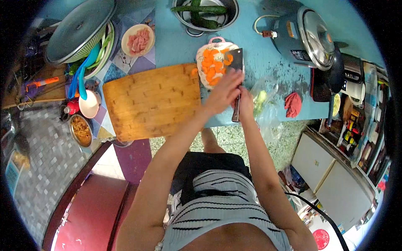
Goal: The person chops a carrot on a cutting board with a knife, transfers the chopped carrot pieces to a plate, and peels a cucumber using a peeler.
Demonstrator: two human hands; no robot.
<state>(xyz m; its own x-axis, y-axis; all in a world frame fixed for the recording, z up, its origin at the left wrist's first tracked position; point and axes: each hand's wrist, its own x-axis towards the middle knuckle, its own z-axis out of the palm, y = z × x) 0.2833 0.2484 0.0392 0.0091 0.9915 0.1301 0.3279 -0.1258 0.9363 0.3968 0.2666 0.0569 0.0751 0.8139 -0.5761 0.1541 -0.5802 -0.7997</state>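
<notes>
My right hand (246, 104) grips the dark handle of a cleaver (237, 59), its blade over the right side of a white patterned dish (200, 54) with a pink handle. Orange carrot slices (209, 62) lie in that dish, and one piece (194, 72) is between its left rim and the cutting board. My left hand (225, 93), slightly blurred, reaches over the dish's near edge beside the blade. Its fingers are stretched out, and I see nothing held in them. To the left lies the bare wooden cutting board (155, 100).
Cucumbers (209, 9) sit in a metal pot (235, 16) at the back. A bowl of sliced meat (124, 42) stands behind the board. Right of my hands are a plastic bag (268, 108), a red cloth (293, 105) and an electric cooker (289, 37).
</notes>
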